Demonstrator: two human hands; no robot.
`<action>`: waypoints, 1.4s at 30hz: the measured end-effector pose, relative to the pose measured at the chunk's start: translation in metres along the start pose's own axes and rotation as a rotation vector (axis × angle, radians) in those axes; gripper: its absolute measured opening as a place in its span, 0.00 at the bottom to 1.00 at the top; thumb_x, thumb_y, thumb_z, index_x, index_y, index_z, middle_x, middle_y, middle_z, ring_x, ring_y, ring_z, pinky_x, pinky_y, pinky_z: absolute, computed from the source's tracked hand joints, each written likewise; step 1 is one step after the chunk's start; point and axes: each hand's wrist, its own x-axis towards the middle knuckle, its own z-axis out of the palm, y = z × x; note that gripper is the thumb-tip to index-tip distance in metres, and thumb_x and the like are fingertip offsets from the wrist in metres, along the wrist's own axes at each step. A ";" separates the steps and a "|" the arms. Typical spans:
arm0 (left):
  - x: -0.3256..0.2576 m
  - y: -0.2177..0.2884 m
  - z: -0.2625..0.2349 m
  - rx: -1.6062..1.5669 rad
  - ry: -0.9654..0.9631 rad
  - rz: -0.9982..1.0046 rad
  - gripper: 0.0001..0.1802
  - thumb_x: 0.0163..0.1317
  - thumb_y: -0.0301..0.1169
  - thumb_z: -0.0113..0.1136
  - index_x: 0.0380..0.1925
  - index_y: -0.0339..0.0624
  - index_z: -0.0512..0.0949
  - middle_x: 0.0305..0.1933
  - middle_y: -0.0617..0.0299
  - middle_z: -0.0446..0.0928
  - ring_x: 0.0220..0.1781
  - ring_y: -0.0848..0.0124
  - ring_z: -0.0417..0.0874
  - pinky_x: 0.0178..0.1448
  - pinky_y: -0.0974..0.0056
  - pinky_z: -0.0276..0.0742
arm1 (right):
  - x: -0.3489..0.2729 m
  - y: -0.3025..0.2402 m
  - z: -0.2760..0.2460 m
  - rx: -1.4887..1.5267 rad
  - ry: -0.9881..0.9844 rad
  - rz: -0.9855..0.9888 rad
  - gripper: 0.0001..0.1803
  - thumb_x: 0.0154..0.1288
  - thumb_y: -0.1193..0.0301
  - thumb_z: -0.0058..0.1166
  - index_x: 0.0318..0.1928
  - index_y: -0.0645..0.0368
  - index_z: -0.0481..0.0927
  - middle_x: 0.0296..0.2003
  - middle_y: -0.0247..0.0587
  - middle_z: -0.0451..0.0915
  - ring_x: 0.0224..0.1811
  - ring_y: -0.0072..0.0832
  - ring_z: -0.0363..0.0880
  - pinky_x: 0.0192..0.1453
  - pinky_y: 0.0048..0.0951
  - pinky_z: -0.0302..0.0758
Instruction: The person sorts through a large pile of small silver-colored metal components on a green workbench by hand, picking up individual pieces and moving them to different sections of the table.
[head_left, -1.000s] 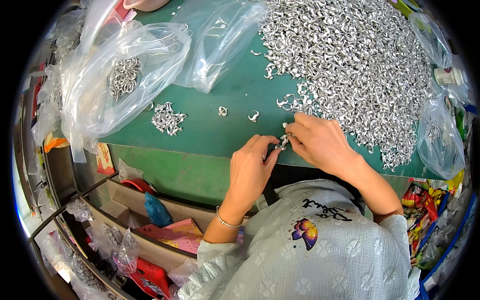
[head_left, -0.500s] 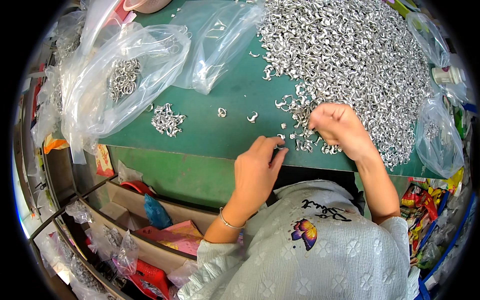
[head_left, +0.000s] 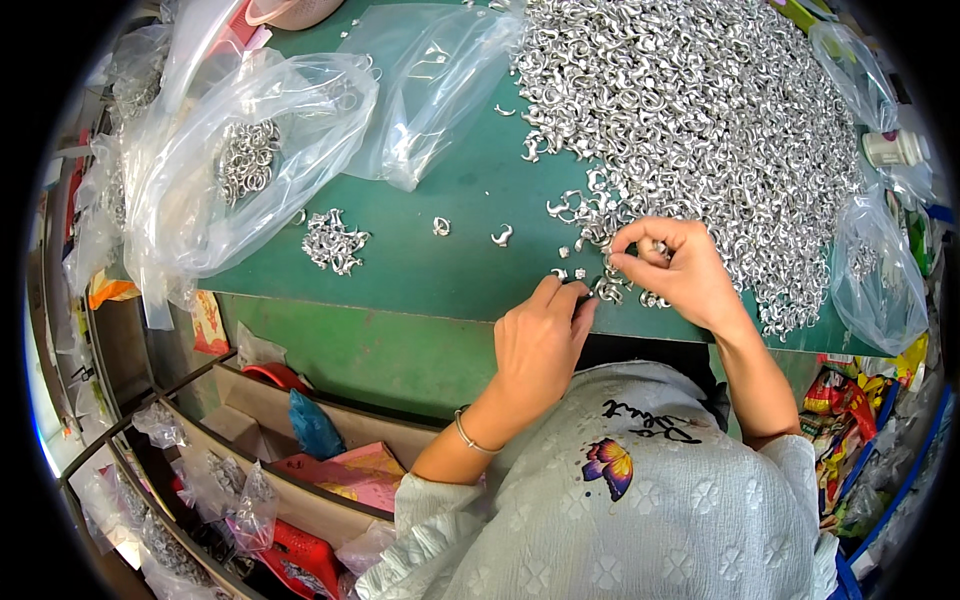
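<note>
On the left, a clear plastic bag (head_left: 215, 190) holds some shiny metal rings. Next to it, a small heap of metal bits (head_left: 333, 243) sits on the green table (head_left: 440, 270), with two loose bits just beside it. The left hand (head_left: 540, 345) rests at the table edge, fingers curled shut, pinching something dark and tiny; I cannot tell what it is. The right hand (head_left: 670, 268) is pinching one little piece at the edge of the big silver pile (head_left: 700, 110). To do this well, I think it helps to pick just one piece at a time, hold it tight with the fingertips, and keep both hands close together.
</note>
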 end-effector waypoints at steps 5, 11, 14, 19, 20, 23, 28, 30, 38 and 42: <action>0.002 0.002 0.003 0.043 0.024 0.016 0.08 0.50 0.26 0.67 0.31 0.39 0.79 0.25 0.58 0.73 0.18 0.61 0.75 0.23 0.61 0.69 | 0.001 0.004 0.002 -0.364 0.182 -0.263 0.05 0.53 0.75 0.62 0.32 0.59 0.80 0.22 0.43 0.77 0.20 0.35 0.74 0.26 0.33 0.70; 0.002 0.001 0.002 -0.263 0.044 -0.097 0.05 0.51 0.20 0.63 0.29 0.38 0.78 0.21 0.65 0.69 0.16 0.73 0.69 0.21 0.70 0.63 | -0.018 -0.004 -0.006 -0.349 0.139 -0.201 0.05 0.54 0.73 0.61 0.32 0.58 0.81 0.25 0.41 0.79 0.23 0.39 0.77 0.28 0.35 0.72; 0.006 0.006 -0.018 -0.952 -0.018 -0.408 0.03 0.55 0.20 0.56 0.31 0.36 0.76 0.24 0.69 0.67 0.21 0.83 0.63 0.22 0.77 0.56 | -0.025 0.007 0.002 -0.469 0.118 -0.313 0.06 0.54 0.71 0.61 0.33 0.57 0.81 0.26 0.39 0.79 0.24 0.41 0.77 0.28 0.37 0.72; 0.013 -0.008 -0.031 -1.621 -0.078 -0.515 0.04 0.60 0.22 0.50 0.35 0.34 0.72 0.22 0.69 0.64 0.20 0.83 0.58 0.21 0.76 0.51 | -0.025 0.005 0.014 -0.661 0.132 -0.289 0.07 0.54 0.68 0.60 0.30 0.58 0.79 0.26 0.42 0.78 0.26 0.44 0.76 0.28 0.40 0.73; 0.013 -0.010 -0.031 -1.572 -0.072 -0.521 0.04 0.60 0.22 0.51 0.34 0.34 0.72 0.22 0.69 0.64 0.20 0.83 0.59 0.21 0.76 0.51 | -0.023 0.007 0.013 -0.634 0.138 -0.328 0.06 0.54 0.70 0.61 0.30 0.59 0.79 0.25 0.40 0.77 0.24 0.41 0.76 0.27 0.38 0.71; 0.011 -0.022 -0.024 -1.302 -0.050 -0.608 0.03 0.59 0.23 0.55 0.32 0.34 0.74 0.20 0.69 0.64 0.19 0.82 0.61 0.21 0.74 0.54 | -0.021 0.014 0.003 -0.353 0.085 -0.302 0.05 0.56 0.73 0.61 0.29 0.61 0.79 0.22 0.34 0.75 0.20 0.31 0.75 0.24 0.30 0.69; 0.029 -0.008 -0.011 -0.243 0.064 -0.130 0.08 0.52 0.24 0.66 0.31 0.36 0.78 0.19 0.62 0.65 0.18 0.74 0.67 0.23 0.68 0.63 | -0.023 0.027 -0.020 0.970 -0.133 -0.021 0.07 0.63 0.73 0.52 0.31 0.65 0.77 0.20 0.27 0.69 0.18 0.12 0.59 0.19 0.17 0.53; 0.034 -0.004 -0.006 -0.110 0.098 -0.051 0.07 0.50 0.22 0.67 0.30 0.35 0.79 0.18 0.62 0.63 0.18 0.74 0.63 0.23 0.68 0.61 | -0.021 0.011 -0.020 1.175 -0.087 -0.004 0.08 0.64 0.73 0.51 0.32 0.66 0.77 0.19 0.28 0.70 0.17 0.12 0.58 0.18 0.17 0.51; 0.043 -0.008 0.002 0.068 0.027 -0.054 0.07 0.51 0.26 0.66 0.28 0.37 0.77 0.25 0.57 0.71 0.21 0.59 0.73 0.26 0.59 0.68 | -0.033 0.006 -0.014 -0.270 0.019 -0.214 0.07 0.55 0.73 0.61 0.35 0.59 0.81 0.21 0.36 0.74 0.21 0.32 0.74 0.26 0.31 0.70; 0.044 -0.007 0.002 0.009 0.056 -0.053 0.05 0.54 0.26 0.63 0.28 0.37 0.77 0.24 0.58 0.72 0.19 0.63 0.75 0.25 0.61 0.69 | -0.034 0.016 0.000 -0.576 0.104 -0.270 0.10 0.50 0.70 0.64 0.35 0.55 0.82 0.27 0.41 0.75 0.24 0.41 0.75 0.28 0.39 0.71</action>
